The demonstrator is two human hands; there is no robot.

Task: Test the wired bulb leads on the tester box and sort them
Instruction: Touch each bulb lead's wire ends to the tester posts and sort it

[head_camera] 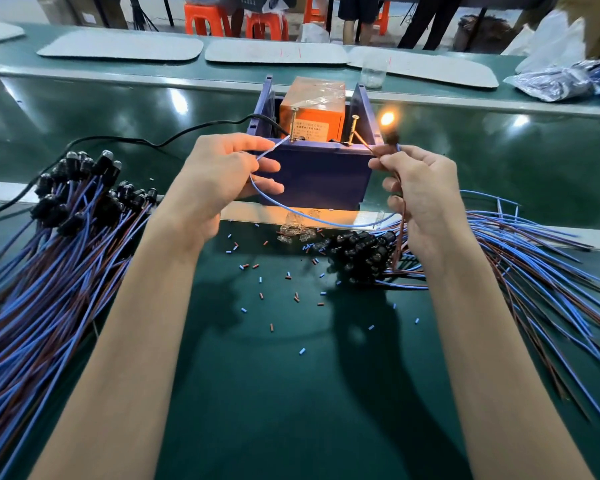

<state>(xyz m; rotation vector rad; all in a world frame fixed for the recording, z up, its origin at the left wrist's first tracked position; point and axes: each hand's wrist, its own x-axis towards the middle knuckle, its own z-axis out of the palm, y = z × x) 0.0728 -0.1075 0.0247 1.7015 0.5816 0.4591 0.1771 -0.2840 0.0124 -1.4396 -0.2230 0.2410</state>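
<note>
**Bulb glows as leads touch tester's screws**

Two bare forearms (125,358) reach out over the green bench mat (291,410), whose near-centre strip lies open btwn two heaps of wired bulbs. The left hand (222,174) pinches the end of a blue lead (319,220) btwn thumb and forefinger, tip at the left screw (294,124). The right hand (420,195) pinches the brown lead (400,220), bared tip at the base of the right screw (353,129). The bulb (388,118) on that pair glows orange just above the right hand, to the right of the tester box (312,109). The box is an orange unit w/ plastic film on top, seated in a dark blue bin (312,174) at bench centre, just beyond the hands. The blue lead sags in a loop in front of the bin.

The left pile (49,254) fans out from the near-left edge, black holders at its far end. The right pile (516,258) spreads to the right edge, holders bunched under the right wrist. Btwn them lie loose glass bulbs (297,230) and scattered blue and red-brown insulation scraps (274,282). A black cable (153,142) runs from the bin off to the left.

Farther back, a raised ledge carries grey pads (118,46), a clear cup (373,72) and, far right, plastic bags (551,81). Beyond the bench stand orange stools (205,19) and people's legs (426,19) on a pale floor.
</note>
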